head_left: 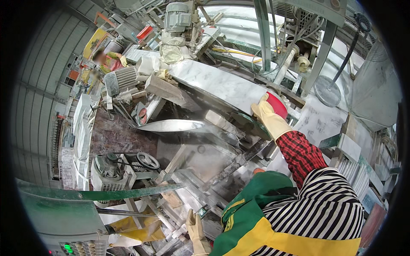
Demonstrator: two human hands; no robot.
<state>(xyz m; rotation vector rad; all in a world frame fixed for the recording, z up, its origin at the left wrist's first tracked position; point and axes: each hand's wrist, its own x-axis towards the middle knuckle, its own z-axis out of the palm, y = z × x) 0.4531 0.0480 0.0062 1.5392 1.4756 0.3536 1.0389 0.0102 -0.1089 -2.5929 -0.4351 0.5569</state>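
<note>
My right hand (270, 116), in a cream rubber glove, reaches to the right end of a long pale marble slab (218, 83). Its fingers are closed on the edge of a red, curved object (277, 106) resting at that end; I cannot make out its exact kind. Low in the view, my left hand (196, 232) wears a matching glove. Its fingers point upward, stretched out beside dusty machine parts, with nothing visible in them.
A grey motor (177, 19) stands over the slab's far end. A machine with a handwheel (147, 161) is at left, above a control box (70, 222). Stacked pale strips (354, 175) are at right. Another person (112, 60) is far left.
</note>
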